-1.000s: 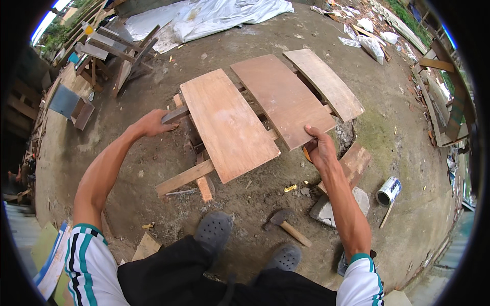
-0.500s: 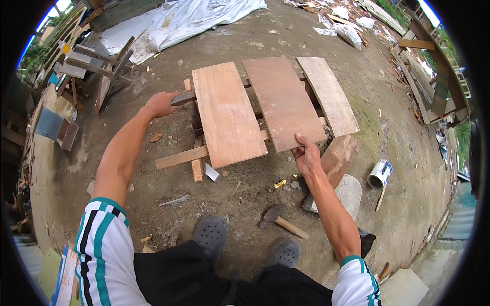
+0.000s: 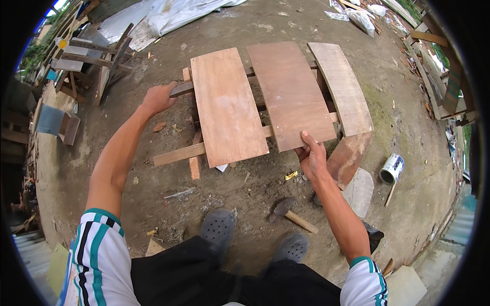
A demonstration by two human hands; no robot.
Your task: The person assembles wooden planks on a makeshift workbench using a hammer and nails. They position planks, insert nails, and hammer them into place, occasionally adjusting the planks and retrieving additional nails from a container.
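Observation:
Three rectangular plywood panels lie side by side across two wooden rails: a light left panel (image 3: 227, 107), a browner middle panel (image 3: 293, 97) and a greyish right panel (image 3: 343, 89). At the far left, my left hand (image 3: 159, 98) is closed round the protruding end of the far rail (image 3: 182, 90). The near rail (image 3: 178, 154) sticks out past the left panel. My right hand (image 3: 312, 155) grips the near edge of the middle panel, thumb on top and fingers partly hidden beneath. What supports the rails is mostly hidden under the panels.
A hammer (image 3: 296, 217) lies on the dirt near my shoes. To the right are a tin can (image 3: 392, 169) with a stick, a flat stone slab (image 3: 360, 191) and a brown board (image 3: 348, 160). Wooden frames (image 3: 97, 58) stand far left; a white sheet (image 3: 168, 18) lies behind.
The view has shifted a little. The left panel's near edge now covers most of a small white piece on the ground. Both hands keep their holds.

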